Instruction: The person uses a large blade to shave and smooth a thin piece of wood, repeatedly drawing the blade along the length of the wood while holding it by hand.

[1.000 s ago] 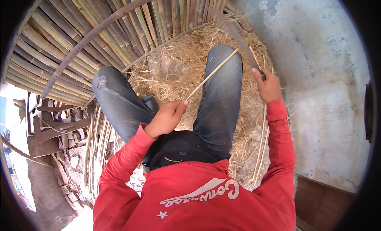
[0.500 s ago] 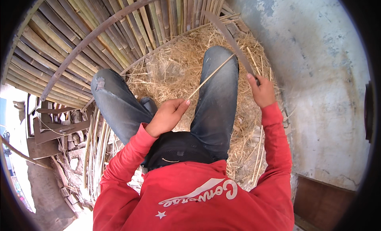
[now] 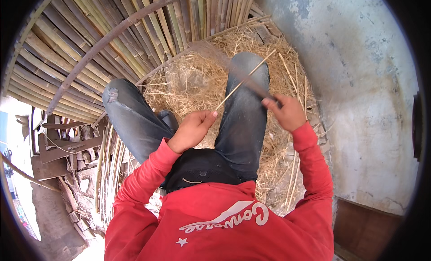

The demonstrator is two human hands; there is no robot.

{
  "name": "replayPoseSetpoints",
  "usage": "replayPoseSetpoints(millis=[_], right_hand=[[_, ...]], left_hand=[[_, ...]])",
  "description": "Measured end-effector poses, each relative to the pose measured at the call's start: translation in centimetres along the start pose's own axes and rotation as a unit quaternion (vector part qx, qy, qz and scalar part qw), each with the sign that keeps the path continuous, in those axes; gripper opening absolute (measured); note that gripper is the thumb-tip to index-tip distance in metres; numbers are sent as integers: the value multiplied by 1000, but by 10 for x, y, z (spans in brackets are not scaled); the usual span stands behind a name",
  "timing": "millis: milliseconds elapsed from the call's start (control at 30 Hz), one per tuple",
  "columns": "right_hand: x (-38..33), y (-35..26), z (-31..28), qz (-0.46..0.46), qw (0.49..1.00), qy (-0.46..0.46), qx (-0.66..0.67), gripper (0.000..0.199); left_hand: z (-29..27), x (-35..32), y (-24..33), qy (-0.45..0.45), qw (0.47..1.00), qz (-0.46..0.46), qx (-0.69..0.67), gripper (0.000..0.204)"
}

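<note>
Between the thumb and fingers of my left hand I pinch one end of a thin bamboo strip. The strip slants up and to the right across my right thigh, its far end past the knee. My right hand is closed round the handle of a long-bladed knife. The blade points up and to the left over the knee and crosses the strip. Motion smears its far part, so whether it touches the strip I cannot tell. Most of the handle is hidden in my fist.
Shavings cover the floor around my legs. A bamboo-pole fence bounds the far left, and a worn plaster wall stands at the right. Upright bamboo strips are at my left. Some long strips lie beside my right leg.
The knife has swung left and down from beside the strip to across it, and my right hand has moved slightly left. The strip's far end has risen a little; my left hand has barely moved.
</note>
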State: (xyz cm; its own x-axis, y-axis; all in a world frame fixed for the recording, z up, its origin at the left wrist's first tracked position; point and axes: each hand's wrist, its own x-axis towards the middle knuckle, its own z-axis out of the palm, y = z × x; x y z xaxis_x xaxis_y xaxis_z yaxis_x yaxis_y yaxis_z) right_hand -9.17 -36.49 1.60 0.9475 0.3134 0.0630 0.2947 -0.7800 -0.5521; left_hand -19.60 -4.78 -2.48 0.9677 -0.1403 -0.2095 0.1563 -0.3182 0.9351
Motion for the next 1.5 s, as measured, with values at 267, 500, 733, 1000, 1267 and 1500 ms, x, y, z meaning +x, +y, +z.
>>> replayPoseSetpoints(millis=[267,500,733,1000,1267,1500], right_hand=[[29,21,-16,11,999,35,-32,68],[25,-16,-3,-38,999,15,3,68],[32,5,-6,1,998,50,-44,75],[53,70,-15,185,962,80,182,65],[3,-24,-3,-16,998,30,54,61],[-5,-33,6,-75,990,-36,-117,67]], left_hand=[[2,-3,1,10,1000,25,7,51],[-3,-2,0,-4,1000,6,-6,51],[-6,-10,-3,-16,999,-14,-24,51],[-14,-16,-20,-57,992,-16,-113,50],[-24,-3,-5,-133,962,-101,-215,50],[-18,12,4,-133,957,-111,-232,49]])
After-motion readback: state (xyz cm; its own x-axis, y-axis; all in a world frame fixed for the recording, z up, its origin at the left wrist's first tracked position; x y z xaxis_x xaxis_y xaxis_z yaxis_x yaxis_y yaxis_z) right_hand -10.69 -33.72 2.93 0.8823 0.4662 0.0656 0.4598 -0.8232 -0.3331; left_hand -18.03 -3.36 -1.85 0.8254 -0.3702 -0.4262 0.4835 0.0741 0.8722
